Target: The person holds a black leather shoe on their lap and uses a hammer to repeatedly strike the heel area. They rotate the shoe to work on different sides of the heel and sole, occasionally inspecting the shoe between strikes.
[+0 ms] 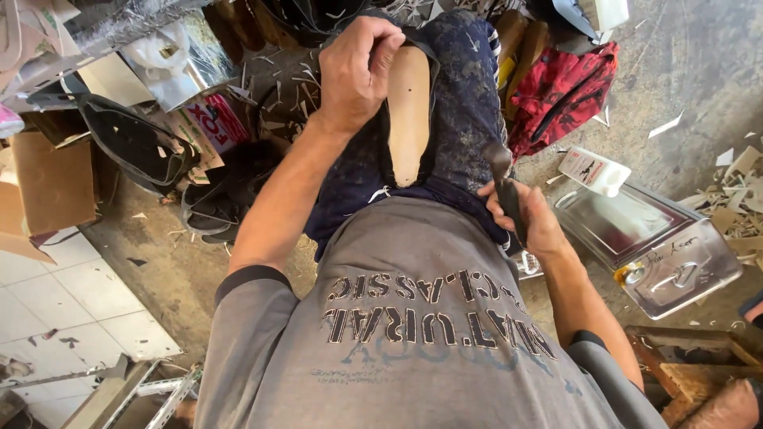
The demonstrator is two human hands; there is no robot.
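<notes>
My left hand [355,70] grips the top end of a tan shoe sole piece [408,119] that lies lengthwise on my lap, over dark blue patterned cloth [461,103]. My right hand [531,222] is closed round a dark-handled tool [505,191], its head pointing up beside my right thigh, a little to the right of the sole. I wear a grey shirt [413,334] with stitched letters.
A flat metal can [660,246] and a small white bottle [594,171] lie on the floor at right, beside a red bag [560,91]. Dark shoe uppers [135,143], cardboard [52,179] and scraps crowd the left. A wooden stool [683,373] stands lower right.
</notes>
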